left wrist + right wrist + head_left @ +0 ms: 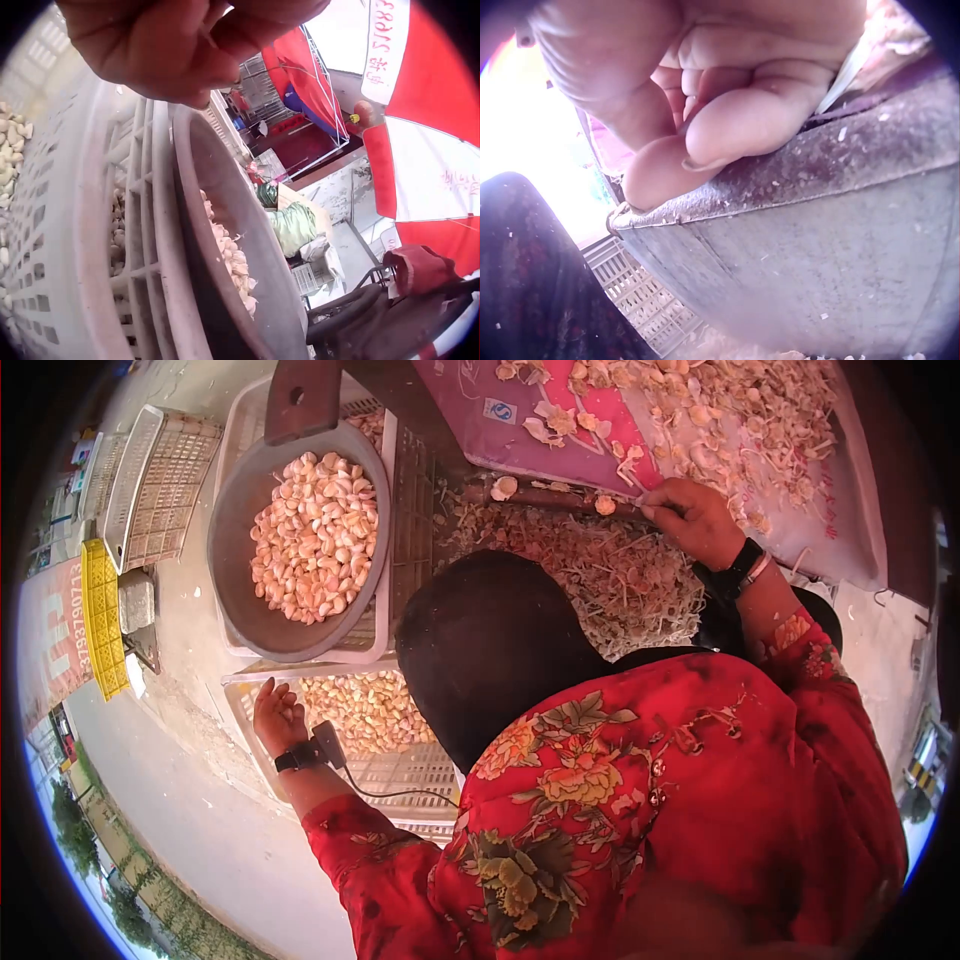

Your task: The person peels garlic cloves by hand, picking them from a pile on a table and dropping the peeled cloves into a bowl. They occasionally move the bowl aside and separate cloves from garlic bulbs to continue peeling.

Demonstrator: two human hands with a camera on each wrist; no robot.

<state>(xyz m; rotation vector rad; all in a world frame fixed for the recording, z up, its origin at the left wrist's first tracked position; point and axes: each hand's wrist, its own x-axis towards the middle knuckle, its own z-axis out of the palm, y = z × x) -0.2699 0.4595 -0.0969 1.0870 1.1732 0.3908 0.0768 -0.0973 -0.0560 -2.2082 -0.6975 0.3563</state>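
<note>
Over the edge of a crate of pale peeled garlic cloves [365,710] hovers my left hand [280,718], its fingers loosely curled with nothing visible in them. In the left wrist view this hand [176,49] is above the rim of a grey bowl [262,225] of pinkish cloves [229,259]. My right hand [695,520] is at the near edge of a work surface with pink sheeting [600,450]. The right wrist view shows the right hand [705,82] with curled fingers and thumb close together, low against a worn rim [802,176]; whether they pinch anything is hidden.
The grey bowl [225,550] rests on a white crate beside the person's dark-covered head [495,640]. Garlic skins [600,575] lie below the work edge, and more scraps [740,420] cover the surface. A cable [400,794] runs from the left wrist. Empty crates [165,485] stand farther left.
</note>
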